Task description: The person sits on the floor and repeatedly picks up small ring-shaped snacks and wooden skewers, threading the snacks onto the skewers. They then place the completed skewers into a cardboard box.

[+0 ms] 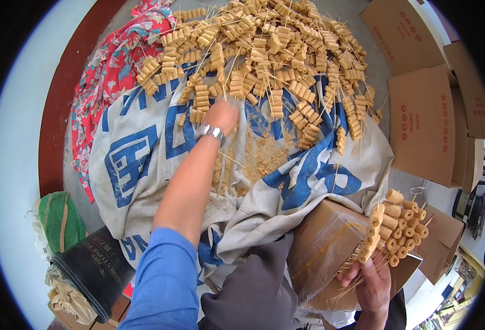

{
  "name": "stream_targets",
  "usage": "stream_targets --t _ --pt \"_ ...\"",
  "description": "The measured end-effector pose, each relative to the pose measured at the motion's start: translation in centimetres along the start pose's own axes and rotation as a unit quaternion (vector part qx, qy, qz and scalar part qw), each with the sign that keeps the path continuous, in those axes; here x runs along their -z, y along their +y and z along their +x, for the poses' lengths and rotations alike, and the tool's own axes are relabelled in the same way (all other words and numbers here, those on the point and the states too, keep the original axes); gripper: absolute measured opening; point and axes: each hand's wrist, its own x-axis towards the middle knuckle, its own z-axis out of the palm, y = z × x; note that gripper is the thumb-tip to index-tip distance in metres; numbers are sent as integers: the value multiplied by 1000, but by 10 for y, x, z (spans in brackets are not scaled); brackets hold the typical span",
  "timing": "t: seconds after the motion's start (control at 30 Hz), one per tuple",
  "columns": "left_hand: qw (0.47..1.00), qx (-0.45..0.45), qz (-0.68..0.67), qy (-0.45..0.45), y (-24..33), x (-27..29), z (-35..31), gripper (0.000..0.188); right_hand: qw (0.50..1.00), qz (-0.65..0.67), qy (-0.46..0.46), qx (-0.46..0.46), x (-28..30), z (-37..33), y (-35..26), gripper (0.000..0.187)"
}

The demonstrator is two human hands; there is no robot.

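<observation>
My right hand (372, 280), at the lower right, is closed around the thin sticks of a bunch of skewers (402, 228). Golden, hollow, ridged rolls are threaded on them, and they fan out above the hand, over a cardboard box (325, 247). My left arm stretches forward across the white and blue printed cloth (129, 159). At the near edge of a large heap of similar skewers (264, 55) is my left hand (222, 117), with a metal watch on its wrist. Its fingers are smeared by motion, so I cannot make out whether they grip a stick.
Golden crumbs (267, 157) lie on the cloth near the heap. A red floral fabric (110, 82) spreads at the left. A black bucket (96, 269) and a green sack (61, 220) stand at lower left. Cardboard boxes (424, 126) line the right side.
</observation>
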Motion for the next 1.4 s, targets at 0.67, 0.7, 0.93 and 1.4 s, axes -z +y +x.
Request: stream_targets --t 0.67,0.7,0.93,1.4 --pt "997 -68 -41 26 -34 4 -57 43 999 -30 -36 -11 1 -9 1 35" --pt "996 -50 -46 53 -27 0 -42 45 999 -29 -31 -13 0 -9 1 34" --pt "990 29 -73 -120 -42 -20 7 36 999 -32 -10 -15 4 -10 2 33" --pt "879 116 -460 -54 -119 68 -148 38 999 -42 -13 -6 0 -18 5 35"
